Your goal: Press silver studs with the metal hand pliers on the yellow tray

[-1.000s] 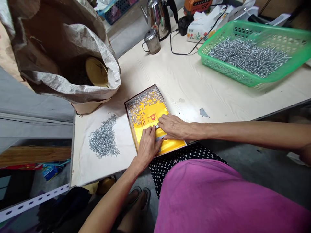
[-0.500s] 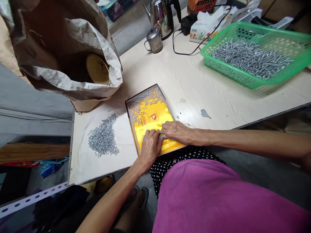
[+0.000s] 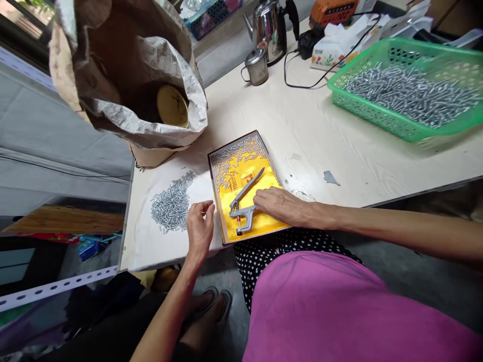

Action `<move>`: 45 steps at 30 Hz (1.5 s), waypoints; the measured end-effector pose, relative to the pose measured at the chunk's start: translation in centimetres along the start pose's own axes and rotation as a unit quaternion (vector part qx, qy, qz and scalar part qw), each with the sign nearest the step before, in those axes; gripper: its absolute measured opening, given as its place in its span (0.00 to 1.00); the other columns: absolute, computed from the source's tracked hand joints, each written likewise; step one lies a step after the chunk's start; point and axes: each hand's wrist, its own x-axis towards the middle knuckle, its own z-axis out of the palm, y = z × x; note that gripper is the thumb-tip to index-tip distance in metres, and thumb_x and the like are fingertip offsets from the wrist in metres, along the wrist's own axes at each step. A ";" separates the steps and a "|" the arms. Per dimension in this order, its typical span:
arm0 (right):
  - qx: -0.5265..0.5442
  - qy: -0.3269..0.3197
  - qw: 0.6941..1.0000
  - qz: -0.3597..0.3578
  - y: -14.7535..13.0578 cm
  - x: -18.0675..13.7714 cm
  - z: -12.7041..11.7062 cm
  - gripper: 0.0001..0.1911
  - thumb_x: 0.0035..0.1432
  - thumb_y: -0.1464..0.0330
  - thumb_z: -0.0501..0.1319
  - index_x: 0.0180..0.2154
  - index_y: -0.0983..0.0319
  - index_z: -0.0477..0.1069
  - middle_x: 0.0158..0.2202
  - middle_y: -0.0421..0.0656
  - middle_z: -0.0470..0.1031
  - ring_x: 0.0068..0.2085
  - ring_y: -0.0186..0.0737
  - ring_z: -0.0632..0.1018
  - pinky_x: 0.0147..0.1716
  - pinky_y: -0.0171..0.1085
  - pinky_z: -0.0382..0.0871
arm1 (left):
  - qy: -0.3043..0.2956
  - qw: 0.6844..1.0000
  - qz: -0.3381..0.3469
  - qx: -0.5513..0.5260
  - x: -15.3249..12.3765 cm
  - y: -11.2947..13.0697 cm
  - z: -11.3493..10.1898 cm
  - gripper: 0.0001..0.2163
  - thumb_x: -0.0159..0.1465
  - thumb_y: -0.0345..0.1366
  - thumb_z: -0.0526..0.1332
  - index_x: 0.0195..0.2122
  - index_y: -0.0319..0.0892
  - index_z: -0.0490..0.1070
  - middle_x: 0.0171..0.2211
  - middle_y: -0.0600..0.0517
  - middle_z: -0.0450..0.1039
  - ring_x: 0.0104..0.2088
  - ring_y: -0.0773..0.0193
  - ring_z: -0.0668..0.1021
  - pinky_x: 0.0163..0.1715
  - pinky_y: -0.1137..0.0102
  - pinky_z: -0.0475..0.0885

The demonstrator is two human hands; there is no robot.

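Observation:
My right hand [image 3: 277,205] is closed around one handle of grey snap-fastener pliers [image 3: 245,219] above the yellow-lined tray. The other handle of the pliers is swung wide, pointing up and away. Just off the tray's left edge, my left hand [image 3: 199,223] hovers with thumb and fingers curled together; whatever they hold, if anything, is too small to make out. Beyond its fingers lies a pile of small silvery metal pieces [image 3: 171,203] on the table. The shallow tray [image 3: 221,221] has more such pieces spread along its far and left sides.
A large paper-lined sack [image 3: 196,113] with a yellowish bowl [image 3: 171,106] inside stands at the back left. A green basket [image 3: 377,128] full of metal pieces is at the right. Behind are a metal cup [image 3: 256,68], a kettle [image 3: 269,30] and a black cable [image 3: 309,87].
My left hand has come off the pliers and moved left, past the tray's edge towards the pile. The pliers, now with handles apart, stay in my right hand. The view has shifted slightly.

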 end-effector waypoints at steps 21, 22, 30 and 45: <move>-0.106 0.125 0.986 0.040 2.2 0.5 -3.8 0.13 0.74 0.70 0.49 0.36 0.61 0.67 0.34 0.44 0.72 0.33 0.41 0.68 0.35 0.41 0.54 | -0.027 0.970 -0.065 0.234 1.7 -8.6 -1.0 0.13 0.68 0.35 0.55 0.40 0.40 0.80 0.42 0.41 0.78 0.47 0.47 0.74 0.49 0.58 0.69; -0.092 0.115 0.989 0.018 1.8 0.0 -3.7 0.13 0.74 0.71 0.48 0.35 0.61 0.67 0.33 0.44 0.71 0.33 0.40 0.68 0.35 0.40 0.55 | -0.033 0.967 -0.060 0.246 1.8 -8.8 -1.1 0.13 0.68 0.35 0.55 0.41 0.40 0.80 0.42 0.41 0.78 0.47 0.46 0.74 0.49 0.58 0.69; -0.151 0.100 0.979 -0.088 0.4 0.3 -0.6 0.13 0.72 0.76 0.48 0.37 0.61 0.68 0.33 0.43 0.72 0.34 0.42 0.66 0.37 0.41 0.54 | -0.006 0.951 -0.097 0.294 5.3 -8.8 -0.7 0.15 0.70 0.36 0.53 0.43 0.38 0.80 0.45 0.38 0.75 0.49 0.44 0.71 0.47 0.57 0.68; -0.043 0.075 0.996 -0.026 0.5 -1.4 1.2 0.14 0.74 0.72 0.48 0.35 0.61 0.67 0.33 0.42 0.72 0.33 0.40 0.68 0.39 0.39 0.55 | -0.076 0.926 -0.065 0.365 9.1 -9.5 0.6 0.16 0.70 0.33 0.50 0.41 0.38 0.79 0.44 0.37 0.75 0.49 0.44 0.70 0.43 0.58 0.66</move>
